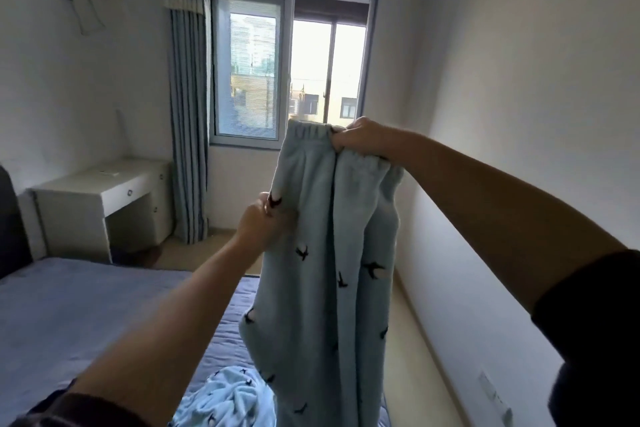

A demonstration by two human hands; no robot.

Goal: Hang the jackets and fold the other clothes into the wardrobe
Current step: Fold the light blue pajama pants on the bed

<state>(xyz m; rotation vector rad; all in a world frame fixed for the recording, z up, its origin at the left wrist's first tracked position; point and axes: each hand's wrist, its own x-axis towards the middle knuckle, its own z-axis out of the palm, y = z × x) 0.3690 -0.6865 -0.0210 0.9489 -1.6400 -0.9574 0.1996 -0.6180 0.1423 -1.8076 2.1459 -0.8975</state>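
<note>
A pair of light blue fleece trousers with small dark bird prints hangs in the air in front of me, above the bed. My right hand grips the gathered elastic waistband at the top. My left hand pinches the left side edge of the trousers, lower down. The legs hang straight down to the bottom of the view. A second light blue garment with the same bird print lies crumpled on the bed below the trousers.
The bed with a blue-grey cover fills the lower left. A white desk stands against the left wall beside a striped blue curtain. A window is straight ahead. A bare white wall runs along the right.
</note>
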